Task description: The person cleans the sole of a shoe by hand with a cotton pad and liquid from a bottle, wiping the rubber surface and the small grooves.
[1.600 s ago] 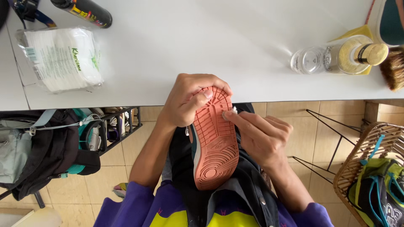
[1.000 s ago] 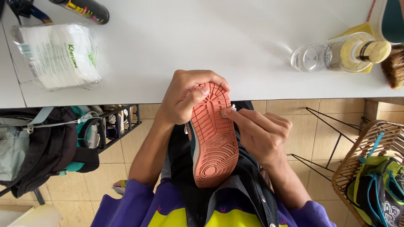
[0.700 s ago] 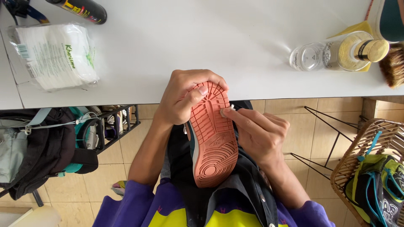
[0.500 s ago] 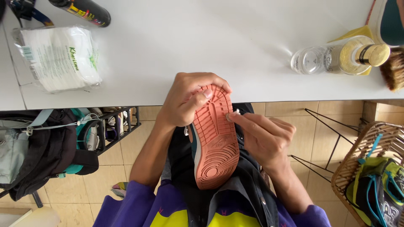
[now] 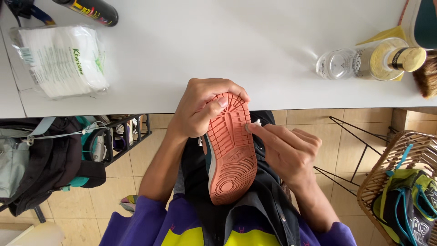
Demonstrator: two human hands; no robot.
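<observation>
We see a sneaker [image 5: 231, 150] held sole-up over the lap, below the edge of the white table [image 5: 218, 50]. Only its salmon-coloured tread shows plainly; the upper is hidden beneath, save a teal sliver at the left edge. The left hand [image 5: 200, 109] wraps around the toe end, thumb pressed flat on the sole. The right hand [image 5: 287, 152] pinches a small white scrap [image 5: 256, 123] against the sole's right edge; most of it sits under the fingertips, so we cannot tell what it is. A dark apron covers the lap, masking the heel's underside.

On the table: a pack of white wipes [image 5: 61, 59] at left, a black spray can [image 5: 93, 9] cut by the top edge, a clear bottle [image 5: 364, 61] lying on its side at right, and a brush [image 5: 428, 79] cropped at the frame. A wicker basket [image 5: 387, 177] stands lower right, half out of view.
</observation>
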